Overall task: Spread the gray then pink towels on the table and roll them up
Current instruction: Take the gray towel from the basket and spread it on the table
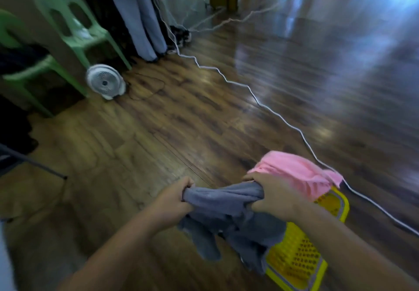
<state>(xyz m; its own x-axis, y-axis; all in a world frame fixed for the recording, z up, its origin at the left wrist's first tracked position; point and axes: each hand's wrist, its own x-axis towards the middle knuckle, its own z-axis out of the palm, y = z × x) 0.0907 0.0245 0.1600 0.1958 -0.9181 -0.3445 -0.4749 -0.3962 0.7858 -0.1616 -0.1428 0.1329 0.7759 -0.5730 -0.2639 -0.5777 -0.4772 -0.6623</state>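
A gray towel [229, 220] hangs bunched in the air above the wooden floor, held by both hands along its top edge. My left hand [175, 196] is closed on its left end and my right hand [273, 196] is closed on its right end. The towel's lower part droops in front of a yellow perforated basket [301, 254] on the floor at the lower right. A pink towel [297, 173] lies heaped in that basket, just behind my right hand. No table is in view. The picture is motion-blurred.
A white cable [254, 97] zigzags across the floor from the back towards the basket. A small white fan [105, 84] stands on the floor at the left, beside two green plastic chairs [74, 27]. Hanging clothes [140, 18] are at the back. A dark thin leg [34, 165] crosses the left edge.
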